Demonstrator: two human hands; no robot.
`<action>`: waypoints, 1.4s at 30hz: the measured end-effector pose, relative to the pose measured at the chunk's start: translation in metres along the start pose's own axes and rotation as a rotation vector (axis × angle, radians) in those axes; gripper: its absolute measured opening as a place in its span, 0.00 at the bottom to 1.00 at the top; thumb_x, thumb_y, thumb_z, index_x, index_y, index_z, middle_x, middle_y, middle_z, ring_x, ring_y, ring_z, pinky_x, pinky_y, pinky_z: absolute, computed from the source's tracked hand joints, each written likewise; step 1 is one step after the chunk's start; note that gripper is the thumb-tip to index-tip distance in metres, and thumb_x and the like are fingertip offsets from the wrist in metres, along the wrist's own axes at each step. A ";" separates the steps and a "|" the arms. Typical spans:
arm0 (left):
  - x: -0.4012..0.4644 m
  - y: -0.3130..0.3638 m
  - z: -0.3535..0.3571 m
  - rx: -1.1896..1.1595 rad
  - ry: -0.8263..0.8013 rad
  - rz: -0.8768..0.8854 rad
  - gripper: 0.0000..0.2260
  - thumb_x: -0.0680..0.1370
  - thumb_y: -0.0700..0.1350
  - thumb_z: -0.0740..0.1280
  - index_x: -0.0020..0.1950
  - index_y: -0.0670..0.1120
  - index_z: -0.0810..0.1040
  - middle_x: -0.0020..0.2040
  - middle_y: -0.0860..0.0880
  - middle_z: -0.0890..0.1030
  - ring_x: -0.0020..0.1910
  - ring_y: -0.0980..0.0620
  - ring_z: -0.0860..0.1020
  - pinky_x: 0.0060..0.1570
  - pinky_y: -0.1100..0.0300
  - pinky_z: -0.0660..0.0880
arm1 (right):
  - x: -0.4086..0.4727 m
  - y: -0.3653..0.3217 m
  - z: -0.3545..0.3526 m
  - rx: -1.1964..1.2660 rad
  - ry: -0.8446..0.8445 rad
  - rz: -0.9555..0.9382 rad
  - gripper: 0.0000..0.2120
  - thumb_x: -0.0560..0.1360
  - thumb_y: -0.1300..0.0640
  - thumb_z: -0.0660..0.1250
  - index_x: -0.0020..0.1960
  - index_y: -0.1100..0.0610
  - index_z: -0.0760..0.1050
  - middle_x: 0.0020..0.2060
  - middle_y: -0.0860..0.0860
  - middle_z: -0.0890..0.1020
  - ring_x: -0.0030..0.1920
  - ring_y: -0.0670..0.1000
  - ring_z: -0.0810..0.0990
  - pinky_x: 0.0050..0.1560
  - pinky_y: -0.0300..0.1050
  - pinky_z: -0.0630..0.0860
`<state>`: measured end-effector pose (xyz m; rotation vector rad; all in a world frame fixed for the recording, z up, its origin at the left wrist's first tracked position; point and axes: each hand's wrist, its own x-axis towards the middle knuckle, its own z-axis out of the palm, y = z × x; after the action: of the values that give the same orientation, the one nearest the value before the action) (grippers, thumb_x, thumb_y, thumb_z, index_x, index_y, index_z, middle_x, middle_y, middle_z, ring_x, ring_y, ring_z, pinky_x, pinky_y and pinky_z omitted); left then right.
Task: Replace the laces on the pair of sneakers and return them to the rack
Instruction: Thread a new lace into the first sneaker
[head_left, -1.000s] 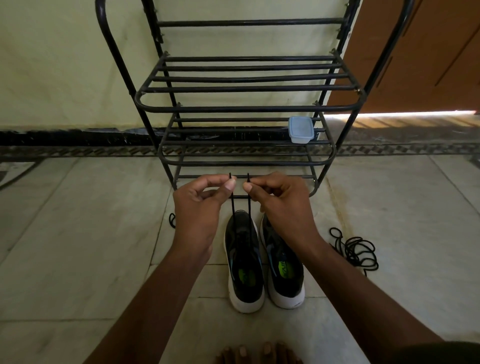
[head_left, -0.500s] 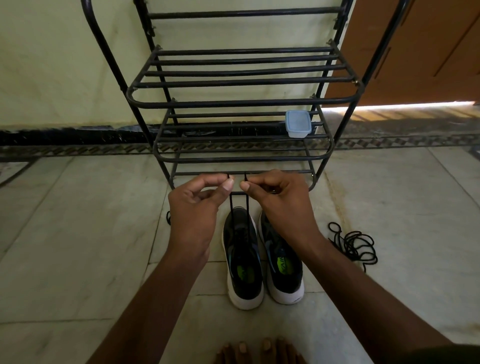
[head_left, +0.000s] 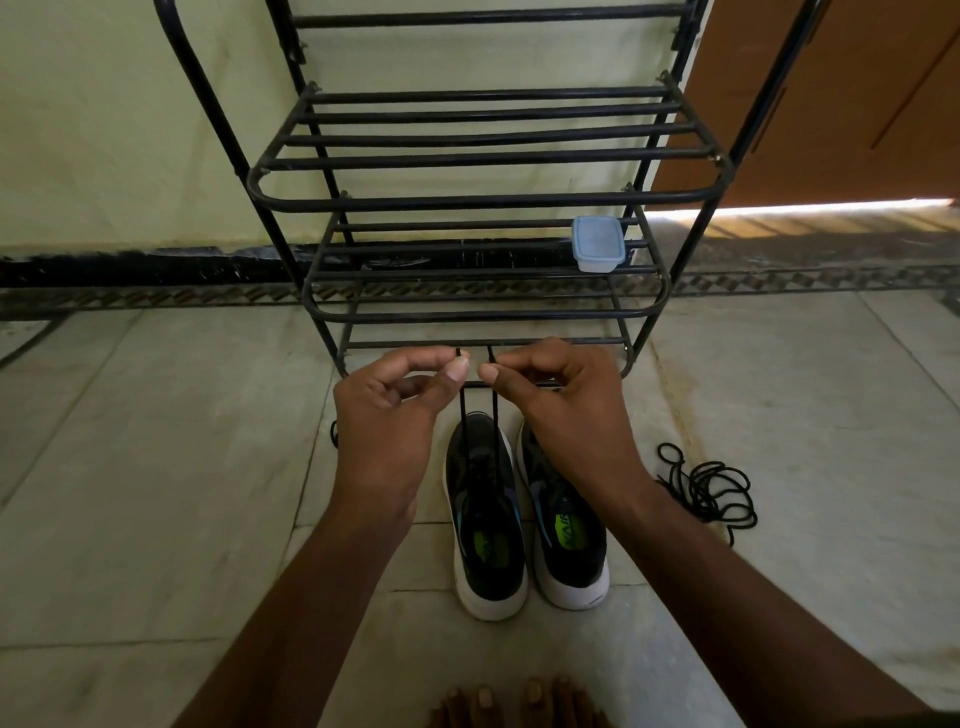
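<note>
Left hand (head_left: 387, 415) and right hand (head_left: 558, 395): you still pinch one lace (head_left: 462, 410) end each, raised level above the left sneaker (head_left: 488, 519) before the rack (head_left: 483, 197); evening continues, threading next.

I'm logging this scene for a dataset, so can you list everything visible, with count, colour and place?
Sneakers: two, black with white soles, side by side on the floor before the rack.
Lace: one, black, both ends pulled up from the left sneaker.
Loose lace: one, black, in a tangle on the floor right of the sneakers.
Rack: one, black metal, against the wall.
Container: one, clear with pale blue lid, lower shelf, right.
Door: one, brown, upper right.
Left hand: pinches one lace end.
Right hand: pinches the other end.
Toes: bottom edge.
</note>
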<state>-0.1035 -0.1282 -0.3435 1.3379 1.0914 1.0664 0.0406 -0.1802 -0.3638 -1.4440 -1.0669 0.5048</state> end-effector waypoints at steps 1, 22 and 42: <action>0.001 0.000 0.000 0.002 0.006 -0.005 0.04 0.76 0.42 0.75 0.50 0.48 0.86 0.49 0.56 0.87 0.50 0.59 0.84 0.43 0.68 0.75 | 0.000 0.000 0.000 0.000 -0.004 0.001 0.03 0.74 0.56 0.76 0.47 0.54 0.87 0.39 0.45 0.85 0.44 0.47 0.84 0.47 0.41 0.79; -0.001 0.003 -0.005 -0.016 -0.009 -0.042 0.06 0.77 0.40 0.74 0.53 0.45 0.86 0.45 0.51 0.87 0.44 0.61 0.83 0.39 0.71 0.75 | -0.001 -0.013 0.002 0.040 -0.078 0.085 0.04 0.76 0.57 0.74 0.43 0.54 0.86 0.34 0.50 0.85 0.36 0.51 0.83 0.42 0.48 0.82; -0.002 0.007 -0.003 -0.030 -0.005 -0.103 0.04 0.76 0.42 0.75 0.50 0.48 0.87 0.45 0.54 0.87 0.45 0.61 0.84 0.44 0.60 0.74 | -0.002 -0.019 0.001 0.051 -0.087 0.147 0.07 0.76 0.57 0.74 0.40 0.55 0.86 0.30 0.51 0.83 0.35 0.53 0.82 0.39 0.38 0.77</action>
<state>-0.1067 -0.1302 -0.3368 1.2466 1.1245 0.9990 0.0331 -0.1835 -0.3467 -1.4731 -1.0130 0.7007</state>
